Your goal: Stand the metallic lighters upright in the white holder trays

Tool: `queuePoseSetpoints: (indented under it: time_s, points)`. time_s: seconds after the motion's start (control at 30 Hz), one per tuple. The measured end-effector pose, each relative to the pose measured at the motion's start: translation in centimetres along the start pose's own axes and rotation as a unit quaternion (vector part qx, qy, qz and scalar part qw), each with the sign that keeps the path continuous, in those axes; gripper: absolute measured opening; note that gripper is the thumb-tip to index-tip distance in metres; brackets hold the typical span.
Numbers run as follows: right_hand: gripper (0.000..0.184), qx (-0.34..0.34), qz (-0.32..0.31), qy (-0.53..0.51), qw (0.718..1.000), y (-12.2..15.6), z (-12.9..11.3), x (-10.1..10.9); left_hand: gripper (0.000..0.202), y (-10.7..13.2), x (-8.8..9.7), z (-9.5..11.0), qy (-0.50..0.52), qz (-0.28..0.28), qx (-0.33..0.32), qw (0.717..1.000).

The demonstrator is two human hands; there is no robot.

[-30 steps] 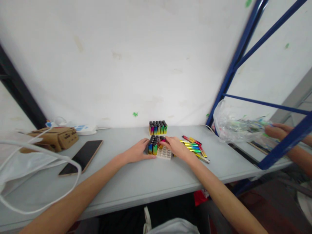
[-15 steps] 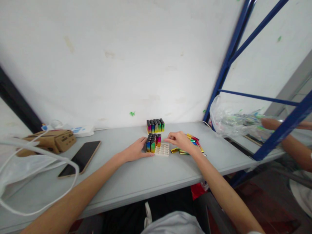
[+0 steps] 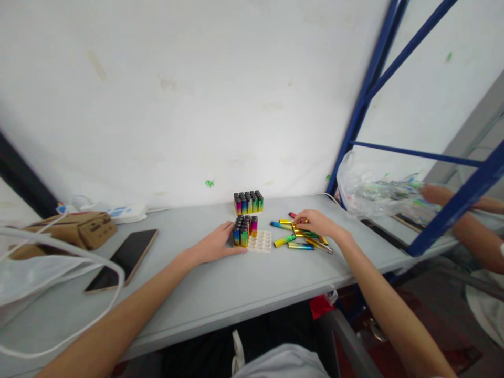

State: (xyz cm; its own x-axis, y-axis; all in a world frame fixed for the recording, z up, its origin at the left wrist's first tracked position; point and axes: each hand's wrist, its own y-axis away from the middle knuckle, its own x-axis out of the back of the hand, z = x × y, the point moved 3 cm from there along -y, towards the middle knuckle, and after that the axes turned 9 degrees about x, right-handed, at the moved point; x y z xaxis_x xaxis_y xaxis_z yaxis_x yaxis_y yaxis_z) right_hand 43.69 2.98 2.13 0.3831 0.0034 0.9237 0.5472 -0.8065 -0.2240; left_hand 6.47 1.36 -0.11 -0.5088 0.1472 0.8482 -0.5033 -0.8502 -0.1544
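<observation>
A white slotted tray (image 3: 262, 243) lies on the grey table (image 3: 220, 283), its left part filled with upright rainbow-coloured lighters (image 3: 244, 230). My left hand (image 3: 214, 244) rests against the tray's left side, fingers curled round it. My right hand (image 3: 315, 222) is over a loose pile of lighters (image 3: 295, 239) lying flat to the right of the tray, fingertips pinched on one of them. A second, full block of lighters (image 3: 248, 202) stands behind the tray near the wall.
A phone (image 3: 123, 258) and a cardboard box (image 3: 74, 229) lie at the left, with a power strip (image 3: 122, 212) by the wall and a white bag with a cord (image 3: 39, 273) at the near left. A blue rack frame (image 3: 366, 100) rises at right, where another person's hand (image 3: 437, 194) holds a plastic bag (image 3: 374, 194).
My right hand left the tray and moved right to the loose lighters. My left hand stayed at the tray. The view shifted slightly.
</observation>
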Motion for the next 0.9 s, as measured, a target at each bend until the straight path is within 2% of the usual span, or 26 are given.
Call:
queuePoseSetpoints:
  time_s: [0.27,0.33,0.43,0.53,0.6,0.73,0.83,0.9]
  points:
    - [0.015,-0.045,-0.052,-0.002,0.998,-1.2,0.7,-0.7,0.073,-0.1,0.0,0.0,0.005,0.003,-0.004,1.0]
    - [0.012,-0.037,-0.029,-0.011,0.999,-1.3,0.7,-0.5,0.073,-0.1,0.0,0.0,0.008,0.009,-0.006,1.0]
    - [0.019,-0.021,0.077,-0.106,0.991,-1.4,0.0,-0.1,0.072,-0.1,0.0,0.0,0.012,0.011,-0.011,1.0]
    - [0.038,-0.015,0.171,-0.269,0.948,-1.9,-1.6,0.3,0.074,-0.1,0.0,0.0,0.012,0.015,-0.013,1.0]
    - [0.046,-0.016,0.189,-0.355,0.915,-2.8,-3.1,0.3,0.076,-0.1,0.0,0.0,0.01,0.019,-0.011,1.0]
    - [0.051,-0.016,0.249,-0.47,0.847,-5.3,-5.7,0.1,0.076,-0.1,-0.1,0.0,0.003,0.014,-0.015,1.0]
    - [0.049,-0.007,0.263,-0.529,0.807,-7.0,-7.3,-0.9,0.074,-0.2,-0.1,-0.1,-0.002,0.018,-0.018,1.0]
    - [0.049,-0.005,0.247,-0.552,0.797,-7.7,-8.2,-1.8,0.074,-0.3,-0.2,-0.2,-0.003,0.019,-0.016,1.0]
